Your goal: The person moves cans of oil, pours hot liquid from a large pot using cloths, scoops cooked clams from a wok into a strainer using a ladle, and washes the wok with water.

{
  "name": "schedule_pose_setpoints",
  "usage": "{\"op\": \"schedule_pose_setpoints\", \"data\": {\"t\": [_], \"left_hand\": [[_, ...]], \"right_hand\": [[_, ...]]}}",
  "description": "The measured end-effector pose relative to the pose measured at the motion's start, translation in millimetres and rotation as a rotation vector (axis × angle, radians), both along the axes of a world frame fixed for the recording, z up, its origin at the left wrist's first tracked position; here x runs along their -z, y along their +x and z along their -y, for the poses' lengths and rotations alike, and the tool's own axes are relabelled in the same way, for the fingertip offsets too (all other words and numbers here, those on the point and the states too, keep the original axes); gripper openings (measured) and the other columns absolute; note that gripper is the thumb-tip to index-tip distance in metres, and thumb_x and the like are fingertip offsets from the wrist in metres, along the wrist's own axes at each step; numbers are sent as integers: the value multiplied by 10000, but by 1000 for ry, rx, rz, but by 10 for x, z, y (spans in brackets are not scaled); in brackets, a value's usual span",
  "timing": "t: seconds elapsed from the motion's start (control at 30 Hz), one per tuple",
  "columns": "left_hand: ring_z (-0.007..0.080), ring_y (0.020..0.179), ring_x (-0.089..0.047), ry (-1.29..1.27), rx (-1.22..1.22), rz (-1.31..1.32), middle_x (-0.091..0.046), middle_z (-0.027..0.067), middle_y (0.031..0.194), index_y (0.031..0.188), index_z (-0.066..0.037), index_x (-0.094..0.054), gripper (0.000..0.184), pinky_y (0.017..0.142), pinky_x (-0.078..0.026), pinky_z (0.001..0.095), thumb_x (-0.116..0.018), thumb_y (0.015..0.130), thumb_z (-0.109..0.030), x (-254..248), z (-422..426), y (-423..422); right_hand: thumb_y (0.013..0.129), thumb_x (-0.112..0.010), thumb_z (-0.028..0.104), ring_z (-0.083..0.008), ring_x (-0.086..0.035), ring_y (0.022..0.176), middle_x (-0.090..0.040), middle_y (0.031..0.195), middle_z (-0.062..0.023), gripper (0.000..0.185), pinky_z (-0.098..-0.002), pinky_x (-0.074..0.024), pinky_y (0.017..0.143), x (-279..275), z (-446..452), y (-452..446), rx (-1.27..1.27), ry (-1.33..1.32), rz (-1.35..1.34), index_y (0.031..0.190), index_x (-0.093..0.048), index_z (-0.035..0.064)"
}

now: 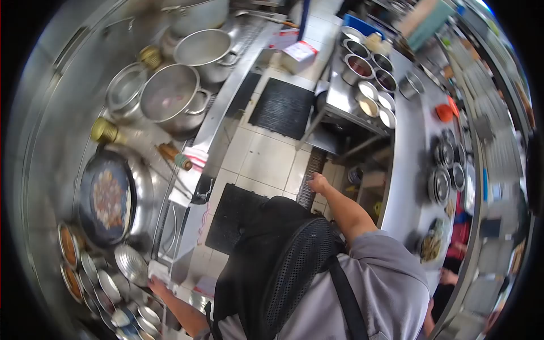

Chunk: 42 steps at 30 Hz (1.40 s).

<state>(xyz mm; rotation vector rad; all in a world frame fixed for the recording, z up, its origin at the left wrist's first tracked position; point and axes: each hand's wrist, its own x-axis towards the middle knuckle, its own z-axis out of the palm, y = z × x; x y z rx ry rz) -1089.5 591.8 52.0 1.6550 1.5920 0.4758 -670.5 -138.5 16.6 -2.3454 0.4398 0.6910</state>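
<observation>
My left hand (pixel 159 287) is at the stove's front edge, fingers closed against a folded white cloth (pixel 160 270); its fingertips are partly hidden. Just beyond it lies a perforated ladle (pixel 131 264), bowl upward. My right hand (pixel 319 183) hangs over the floor with curled fingers and nothing visible in it. Ahead of my left hand, a dark wok (pixel 88 198) holds pale and brownish food pieces (pixel 110 198). Wooden-handled tools (pixel 174 156) lie farther along the stove, beside a red-striped cloth (pixel 195 157).
Large pots (pixel 169 93) stand farther along the stove; several seasoning bowls (pixel 107 283) sit nearest me. On my right is a steel counter (pixel 408 164) with metal containers (pixel 358 67). Black mats (pixel 283 107) cover parts of the tiled floor. Another person's hand (pixel 449 276) shows beyond the counter.
</observation>
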Motion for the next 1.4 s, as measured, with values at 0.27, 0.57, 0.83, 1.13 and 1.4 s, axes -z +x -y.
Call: {"op": "schedule_pose_setpoints", "data": {"t": [0.27, 0.57, 0.83, 1.13, 1.4], "left_hand": [[291, 1104, -589, -160, 112, 56, -559, 195, 1355, 1439, 32, -421, 724, 1002, -471, 420, -728, 923, -372, -96, -22, 256], [327, 1154, -568, 60, 207, -103, -524, 229, 1363, 1441, 36, -395, 815, 982, -486, 453, -782, 865, -392, -581, 386, 459], [255, 1231, -549, -343, 122, 648, -569, 133, 1393, 1400, -9, -527, 696, 1064, -413, 441, -710, 909, -467, -1753, 905, 1201], [462, 1332, -474, -1054, 585, 1049, -501, 212, 1453, 1477, -9, -416, 588, 1066, -478, 559, -534, 1017, -355, -2083, 2381, 3241], [442, 1221, -589, -1241, 810, 532, -530, 230, 1408, 1503, -94, -393, 701, 990, -541, 458, -640, 955, -457, -1275, 3732, 3845]], "right_hand": [[872, -639, 181, -214, -691, 647, -711, 883, -166, 484, -390, -541, 475, 67, -177, -1217, -15, 0, -462, 1324, -581, 18], [881, -661, 208, -205, -697, 681, -711, 889, -139, 562, -355, -568, 542, 38, -111, -1726, 197, 85, -394, 1396, -530, 26], [825, -643, 188, -257, -658, 733, -690, 917, -171, 484, -380, -530, 613, 434, 190, -1847, 400, 144, -185, 1277, -620, 18], [860, -649, 345, -382, -595, 1229, -609, 1325, -233, 580, -466, -472, 1054, 1436, 1404, -2482, 539, -196, -260, 1347, -577, 38], [808, -645, 673, -377, -626, 1146, -659, 1262, -149, 768, -558, -434, 984, 2388, 2508, -3292, 1131, -798, -343, 1395, -519, 193]]}}
